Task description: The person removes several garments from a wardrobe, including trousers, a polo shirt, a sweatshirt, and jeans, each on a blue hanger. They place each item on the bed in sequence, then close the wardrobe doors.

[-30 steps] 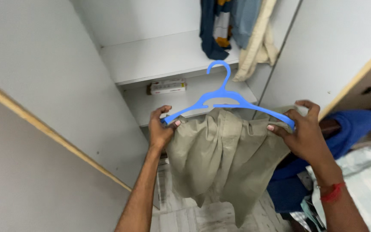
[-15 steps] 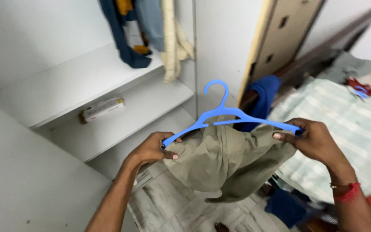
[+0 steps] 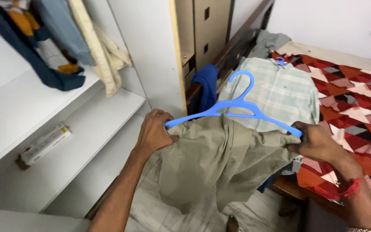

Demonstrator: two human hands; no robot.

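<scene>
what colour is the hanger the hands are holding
Bright blue hanger, plain plastic, carrying an olive-khaki garment; clearest in the head view.

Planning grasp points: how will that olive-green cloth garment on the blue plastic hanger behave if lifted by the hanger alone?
The olive-green cloth garment looks floppy: it sags in folds below the blue plastic hanger, so it would probably swing. It may slide off, since the left hand and right hand pinch it against the hanger ends. It is probably light: the thin hanger shows no visible bend.
</scene>
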